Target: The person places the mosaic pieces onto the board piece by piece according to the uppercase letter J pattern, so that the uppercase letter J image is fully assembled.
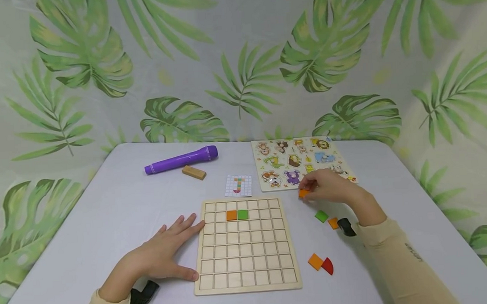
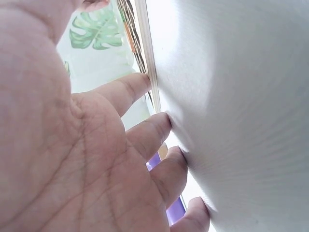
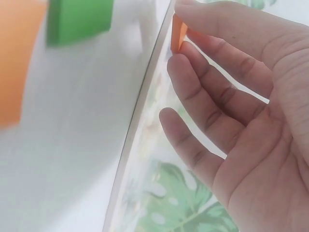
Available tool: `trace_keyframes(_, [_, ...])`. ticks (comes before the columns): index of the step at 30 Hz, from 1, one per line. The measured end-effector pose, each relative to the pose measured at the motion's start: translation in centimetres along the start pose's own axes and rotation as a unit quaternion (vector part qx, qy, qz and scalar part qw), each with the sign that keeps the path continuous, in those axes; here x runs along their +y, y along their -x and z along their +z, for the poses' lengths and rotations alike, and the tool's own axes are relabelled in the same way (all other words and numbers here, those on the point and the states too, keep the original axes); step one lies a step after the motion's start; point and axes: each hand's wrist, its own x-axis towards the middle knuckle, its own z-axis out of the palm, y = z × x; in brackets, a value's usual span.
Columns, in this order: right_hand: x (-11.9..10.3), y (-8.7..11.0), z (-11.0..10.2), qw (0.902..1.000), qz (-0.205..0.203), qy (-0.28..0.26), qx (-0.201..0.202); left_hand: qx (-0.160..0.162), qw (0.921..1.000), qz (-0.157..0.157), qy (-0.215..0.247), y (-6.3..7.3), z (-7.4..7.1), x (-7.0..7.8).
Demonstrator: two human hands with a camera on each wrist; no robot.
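Observation:
My right hand (image 1: 328, 187) pinches an orange square tile (image 1: 304, 193) between thumb and fingers, by the near edge of the animal puzzle board; the right wrist view shows the tile (image 3: 178, 33) edge-on at the fingertips. My left hand (image 1: 166, 249) lies with fingers spread at the left side of the wooden grid board (image 1: 234, 251), its thumb and a fingertip at the frame. In the grid's second row sit an orange tile (image 1: 231, 215) and a green tile (image 1: 243, 214), side by side. A small pattern card (image 1: 238, 185) lies just behind the board.
Right of the grid lie a green tile (image 1: 321, 216), an orange tile (image 1: 333, 223), another orange tile (image 1: 315, 261) and a red quarter-round piece (image 1: 328, 266). The animal puzzle board (image 1: 269, 178) is at the back right. A purple microphone (image 1: 181, 160) and a wooden block (image 1: 194, 172) lie back left.

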Motion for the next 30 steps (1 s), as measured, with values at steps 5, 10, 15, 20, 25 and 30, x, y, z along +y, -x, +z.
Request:
trace_keyframes(5, [-0.9, -0.7, 0.5, 0.9999, -0.014, -0.003, 0.001, 0.002, 1.0, 0.002, -0.004, 0.0, 0.0, -0.2])
trace_keyframes(10, [-1.9, -1.3, 0.9, 0.9994, -0.032, -0.01, -0.004, 0.005, 1.0, 0.003, -0.006, 0.0, 0.1, -0.2])
trace_keyframes(15, [-2.7, -2.0, 1.4, 0.9983, -0.049, -0.026, -0.018, 0.005, 1.0, 0.0, -0.004, 0.0, 0.1, -0.3])
trace_keyframes(20, [-3.9, -2.5, 1.9, 0.9978, -0.054, -0.024, -0.029, 0.004, 1.0, -0.001, -0.004, 0.0, 0.2, -0.3])
trace_keyframes(25, [-5.1, -2.9, 2.4, 0.9963, -0.068, -0.036, -0.037, 0.003, 1.0, -0.003, -0.003, 0.0, 0.2, -0.3])
trace_keyframes(30, [-6.1, -3.4, 2.9, 0.9949, -0.083, -0.036, -0.046, 0.004, 1.0, -0.003, -0.002, 0.0, 0.2, -0.3])
